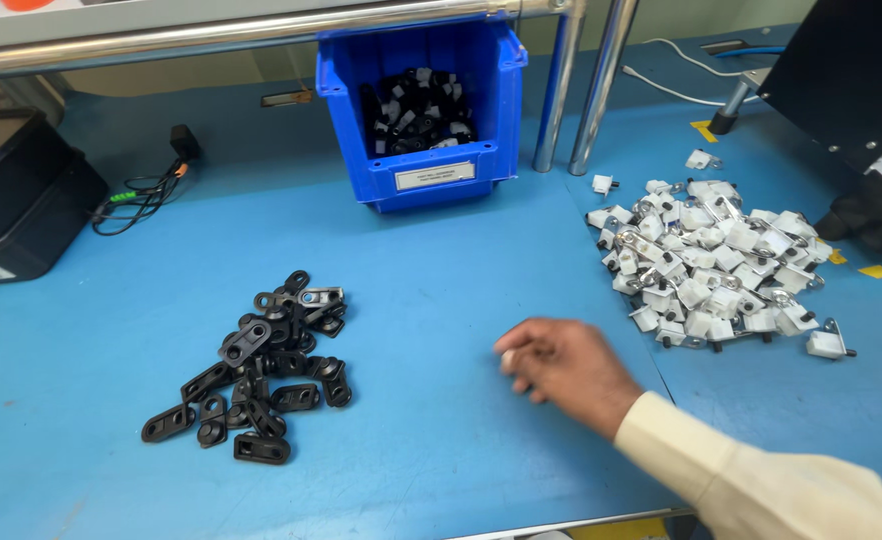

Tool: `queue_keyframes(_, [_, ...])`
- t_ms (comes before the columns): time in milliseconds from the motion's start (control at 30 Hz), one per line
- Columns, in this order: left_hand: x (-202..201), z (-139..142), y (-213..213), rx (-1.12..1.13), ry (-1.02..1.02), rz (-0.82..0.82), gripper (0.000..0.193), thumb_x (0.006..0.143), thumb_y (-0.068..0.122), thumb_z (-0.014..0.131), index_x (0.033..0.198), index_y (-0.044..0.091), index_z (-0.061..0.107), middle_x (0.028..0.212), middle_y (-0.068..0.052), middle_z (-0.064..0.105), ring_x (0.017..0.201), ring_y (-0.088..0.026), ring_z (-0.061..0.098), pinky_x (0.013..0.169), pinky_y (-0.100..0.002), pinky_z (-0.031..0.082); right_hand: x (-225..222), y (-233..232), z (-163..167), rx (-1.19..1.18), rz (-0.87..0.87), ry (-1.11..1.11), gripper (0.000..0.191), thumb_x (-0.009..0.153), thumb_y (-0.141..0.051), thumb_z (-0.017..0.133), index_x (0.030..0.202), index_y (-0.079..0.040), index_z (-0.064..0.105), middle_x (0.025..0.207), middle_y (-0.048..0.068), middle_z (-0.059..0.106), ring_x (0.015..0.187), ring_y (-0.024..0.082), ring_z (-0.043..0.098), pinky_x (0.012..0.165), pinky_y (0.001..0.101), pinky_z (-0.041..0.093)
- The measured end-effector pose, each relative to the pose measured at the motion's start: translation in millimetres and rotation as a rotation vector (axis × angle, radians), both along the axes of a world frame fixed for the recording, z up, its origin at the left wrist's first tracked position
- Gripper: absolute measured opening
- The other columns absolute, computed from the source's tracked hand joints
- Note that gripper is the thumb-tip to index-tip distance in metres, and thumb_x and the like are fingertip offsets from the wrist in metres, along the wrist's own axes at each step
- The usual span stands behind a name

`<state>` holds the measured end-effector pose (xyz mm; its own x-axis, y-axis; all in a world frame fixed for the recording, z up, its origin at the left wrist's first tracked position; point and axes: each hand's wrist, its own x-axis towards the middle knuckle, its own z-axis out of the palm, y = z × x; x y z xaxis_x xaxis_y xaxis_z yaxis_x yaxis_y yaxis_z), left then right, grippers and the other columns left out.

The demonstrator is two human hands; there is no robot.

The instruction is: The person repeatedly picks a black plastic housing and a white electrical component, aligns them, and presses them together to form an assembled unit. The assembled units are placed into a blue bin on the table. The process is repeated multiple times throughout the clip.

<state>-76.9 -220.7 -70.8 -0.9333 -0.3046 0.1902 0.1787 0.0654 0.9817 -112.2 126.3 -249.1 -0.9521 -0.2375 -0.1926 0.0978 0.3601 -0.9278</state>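
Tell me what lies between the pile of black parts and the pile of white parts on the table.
In the head view, only the right hand, blurred and curled, and bare blue table lie between the black parts and the white parts.

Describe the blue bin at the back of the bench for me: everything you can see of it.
The blue bin is an open-fronted storage bin that looks like moulded plastic, with a white label strip low on its front lip. It stands upright on the blue table, at the back, right beside two metal posts and under a horizontal rail. Inside lies a jumble of black and white assembled parts, filling only its lower part. No hand touches it; the right hand is well in front of it.
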Motion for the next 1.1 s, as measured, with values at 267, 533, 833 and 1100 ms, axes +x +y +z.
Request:
queue_keyframes(267, [6,7,-6,-0.063,0.145,0.103,0.028,0.101,0.028,0.068,0.09,0.004,0.081,0.07,-0.011,0.078,0.052,-0.021,0.065,0.048,-0.034,0.052,-122,78,56,0.829,-0.35,0.677,0.022,0.102,-0.025,0.064,0.117,-0.019,0.078,0.097,0.014,0.076,0.09,0.035,0.072,0.084,0.0465,0.056])
queue_keyframes(533, [51,-21,17,-0.678,-0.263,0.426,0.027,0.102,0.027,0.069,0.091,0.007,0.083,0.073,-0.008,0.08,0.054,-0.02,0.064,0.049,-0.035,0.05,-195,64,82,1.161,-0.122,0.208,0.045,0.089,-0.049,0.076,0.124,-0.021,0.075,0.121,0.012,0.075,0.114,0.035,0.069,0.097,0.0521,0.055])
queue_keyframes(833, [20,-105,-28,-0.945,-0.39,0.407,0.039,0.082,0.023,0.082,0.12,0.016,0.075,0.115,-0.007,0.074,0.107,-0.027,0.069,0.092,-0.043,0.054,-194,58,89,1.205,-0.127,0.161,0.051,0.083,-0.05,0.084,0.115,-0.011,0.075,0.111,0.015,0.078,0.108,0.035,0.073,0.091,0.0502,0.06])
queue_keyframes(1100, [15,-98,-15,-0.992,-0.679,0.446,0.03,0.086,0.028,0.081,0.116,0.024,0.079,0.106,-0.005,0.078,0.099,-0.026,0.073,0.092,-0.043,0.057,-190,73,76,1.264,-0.063,0.395,0.038,0.087,-0.027,0.076,0.125,-0.026,0.072,0.114,0.011,0.076,0.107,0.035,0.071,0.092,0.0493,0.057])
